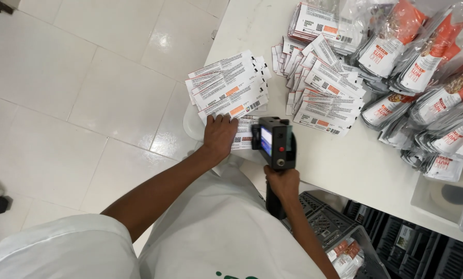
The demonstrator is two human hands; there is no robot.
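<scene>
Right hand point(283, 183) is seen wrapped around the grip of a black handheld printer with a small lit screen point(274, 144), its head set against a fanned stack of white flat pouches with orange marks point(226, 88) at the corner of the white table point(345, 170). Left hand point(219, 135) is pressed flat on the fan's near edge. Should that pressure slacken, the overhanging pouches could be dragged off and the print smeared. Farther back, clear bags with orange labels point(422, 57) are heaped.
</scene>
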